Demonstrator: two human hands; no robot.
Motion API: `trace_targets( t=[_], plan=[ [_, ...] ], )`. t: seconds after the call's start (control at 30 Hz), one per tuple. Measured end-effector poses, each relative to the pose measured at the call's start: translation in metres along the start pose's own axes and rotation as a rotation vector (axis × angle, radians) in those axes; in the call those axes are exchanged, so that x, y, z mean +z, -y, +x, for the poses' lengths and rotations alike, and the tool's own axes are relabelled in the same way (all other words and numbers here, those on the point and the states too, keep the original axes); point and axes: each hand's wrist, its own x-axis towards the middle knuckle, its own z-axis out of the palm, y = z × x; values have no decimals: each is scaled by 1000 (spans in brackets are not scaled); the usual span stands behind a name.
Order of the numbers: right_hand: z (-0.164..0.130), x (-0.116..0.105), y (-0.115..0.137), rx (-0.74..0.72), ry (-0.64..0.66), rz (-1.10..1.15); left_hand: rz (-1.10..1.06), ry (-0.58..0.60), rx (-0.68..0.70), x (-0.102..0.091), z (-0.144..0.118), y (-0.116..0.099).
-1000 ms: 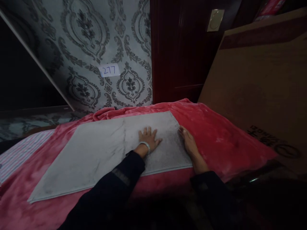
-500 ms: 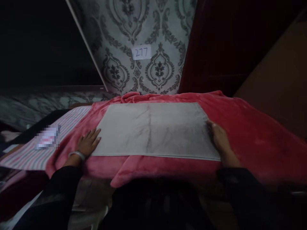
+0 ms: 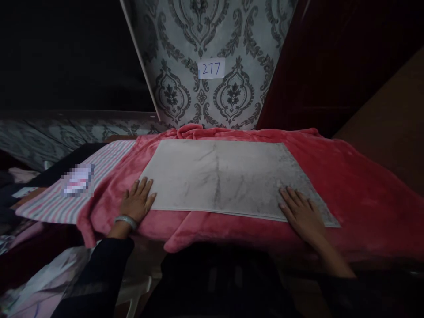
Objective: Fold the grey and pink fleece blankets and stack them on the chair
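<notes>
A pale grey, flat rectangular sheet (image 3: 205, 176) with smudges and a dark crease down its middle lies across a red plush blanket (image 3: 126, 227). Along the front, its edge looks layered. A darker, speckled strip runs down its right side. My left hand (image 3: 137, 201), with a bracelet at the wrist, rests open at the sheet's left front corner, fingertips on the edge and palm partly over the blanket. At the right front, my right hand (image 3: 303, 214) lies palm down with fingers spread on the speckled strip. Neither hand grips anything.
A striped cloth (image 3: 109, 165) lies at the left, with a blurred-out item (image 3: 78, 180) on it. Behind are a dark screen (image 3: 73, 57), patterned wallpaper (image 3: 198, 26) with a paper label (image 3: 211, 68) marked 277, and a dark red panel (image 3: 324, 66).
My right hand has let go of the sheet's right edge and now lies flat on it. The speckled right side spreads further right. The view has shifted slightly; my left hand stays at the left edge.
</notes>
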Motion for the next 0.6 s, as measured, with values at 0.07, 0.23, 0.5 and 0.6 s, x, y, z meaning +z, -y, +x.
trace_targets(
  t=[0.07,0.23,0.5,0.6],
  plan=[
    [-11,0,-7,26,-36,-9,-23,-6,-30,1,-4,14],
    [-22,0,-17,52,-68,11,-109,-3,-76,0,-7,29],
    [-17,5,-29,69,-43,61,-754,-79,-355,-21,2,33],
    [-13,9,-34,49,-50,98,-1166,-49,-532,-37,3,31]
  ],
)
